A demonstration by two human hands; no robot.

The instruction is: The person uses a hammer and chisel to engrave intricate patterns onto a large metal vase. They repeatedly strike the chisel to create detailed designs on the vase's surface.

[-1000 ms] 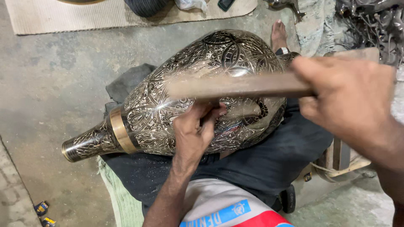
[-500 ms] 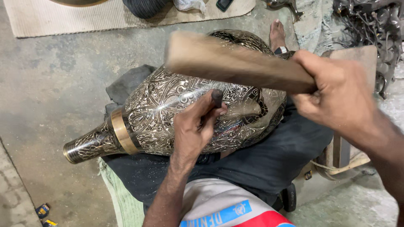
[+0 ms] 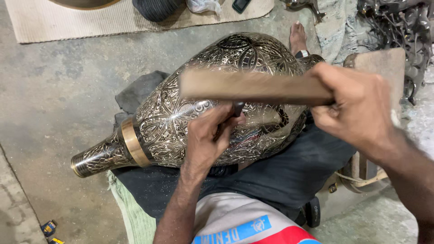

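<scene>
A large engraved metal vase (image 3: 190, 113) lies on its side across the person's lap; left hand (image 3: 208, 140) fingers pinch a small chisel (image 3: 236, 109) against it; right hand (image 3: 357, 108) grips a blurred wooden mallet (image 3: 253, 86) just above.

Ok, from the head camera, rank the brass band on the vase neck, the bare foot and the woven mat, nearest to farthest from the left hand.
From the left hand:
1. Brass band, just left on the vase neck.
2. Bare foot, upper right beyond the vase.
3. Woven mat, along the top, upper left.
</scene>
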